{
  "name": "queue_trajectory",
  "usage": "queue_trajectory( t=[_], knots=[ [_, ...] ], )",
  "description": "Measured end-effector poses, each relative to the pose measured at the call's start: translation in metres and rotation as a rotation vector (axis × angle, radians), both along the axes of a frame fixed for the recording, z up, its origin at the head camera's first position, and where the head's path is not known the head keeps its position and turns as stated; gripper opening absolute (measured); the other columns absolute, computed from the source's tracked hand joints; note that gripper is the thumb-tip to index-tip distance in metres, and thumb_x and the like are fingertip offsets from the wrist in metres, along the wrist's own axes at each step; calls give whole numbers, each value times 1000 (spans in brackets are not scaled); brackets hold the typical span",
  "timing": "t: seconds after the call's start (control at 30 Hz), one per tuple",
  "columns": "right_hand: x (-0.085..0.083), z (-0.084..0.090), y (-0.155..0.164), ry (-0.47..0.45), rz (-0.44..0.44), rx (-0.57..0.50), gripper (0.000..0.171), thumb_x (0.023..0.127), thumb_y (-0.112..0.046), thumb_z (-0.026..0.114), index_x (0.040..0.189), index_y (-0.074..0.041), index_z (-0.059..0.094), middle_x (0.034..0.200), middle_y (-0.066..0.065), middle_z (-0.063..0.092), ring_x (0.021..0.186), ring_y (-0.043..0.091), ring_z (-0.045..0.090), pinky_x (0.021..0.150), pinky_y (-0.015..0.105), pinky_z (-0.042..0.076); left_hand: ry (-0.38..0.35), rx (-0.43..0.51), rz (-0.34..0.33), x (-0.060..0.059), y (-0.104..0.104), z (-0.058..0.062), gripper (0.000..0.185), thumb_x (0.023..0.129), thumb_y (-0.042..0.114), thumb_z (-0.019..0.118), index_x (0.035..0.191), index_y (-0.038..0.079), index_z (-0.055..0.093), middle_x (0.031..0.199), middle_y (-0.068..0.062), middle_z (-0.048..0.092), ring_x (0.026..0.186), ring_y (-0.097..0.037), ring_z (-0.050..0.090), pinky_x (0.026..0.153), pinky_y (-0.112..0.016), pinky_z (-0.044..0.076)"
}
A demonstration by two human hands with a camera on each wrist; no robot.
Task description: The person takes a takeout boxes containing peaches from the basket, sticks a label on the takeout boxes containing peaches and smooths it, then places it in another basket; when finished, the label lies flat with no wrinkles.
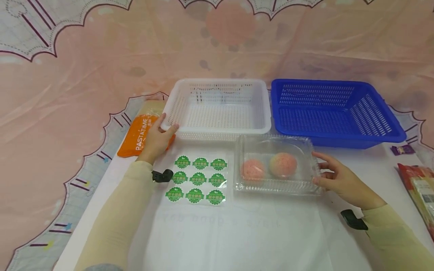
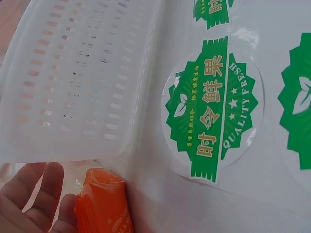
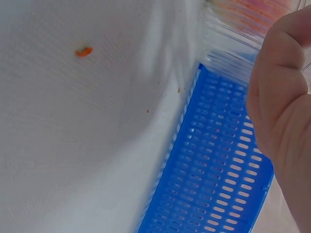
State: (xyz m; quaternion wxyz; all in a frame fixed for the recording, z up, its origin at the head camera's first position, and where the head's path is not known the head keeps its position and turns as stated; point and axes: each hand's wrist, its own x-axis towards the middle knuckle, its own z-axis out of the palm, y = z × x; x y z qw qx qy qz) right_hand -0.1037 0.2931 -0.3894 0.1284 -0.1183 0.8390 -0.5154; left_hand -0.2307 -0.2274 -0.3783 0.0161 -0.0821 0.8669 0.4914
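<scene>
The clear plastic box (image 1: 276,165) sits on the white table (image 1: 257,233), just in front of the gap between the white basket (image 1: 218,107) and the blue basket (image 1: 333,111). Two pink peaches (image 1: 271,166) lie inside the box, side by side, under its shut lid. The right hand (image 1: 339,180) is at the right end of the box, and its fingers (image 1: 322,165) touch the box's side with a loose curl; they do not look wrapped around it. To the left of the box lies a sheet of nine green round stickers (image 1: 196,180). Farther left, the left hand (image 1: 157,139) lies on an orange pasta bag (image 1: 137,137), with its thumb on the near left corner of the white basket and its fingers relaxed. A red packet (image 1: 418,188) lies well to the right of the box, at the table's edge.
</scene>
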Motion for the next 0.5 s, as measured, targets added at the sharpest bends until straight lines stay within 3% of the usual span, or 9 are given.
queue_trajectory(
  t=[0.4, 0.5],
  knots=[
    [-1, 3, 0, -10, 1, 33, 75, 98, -8, 64, 158, -1, 19, 138, 34, 35, 96, 4, 59, 70, 29, 56, -65, 7, -38, 3, -8, 7, 86, 94, 57, 60, 162, 34, 12, 152, -16, 38, 122, -33, 43, 100, -42, 46],
    [-1, 2, 0, -9, 2, 26, 75, 98, -7, 64, 158, -1, 18, 137, 35, 35, 96, 4, 59, 70, 29, 56, -71, 17, -44, 5, -10, 9, 82, 96, 55, 60, 162, 33, 16, 156, -14, 35, 127, -32, 42, 106, -43, 43]
  ],
)
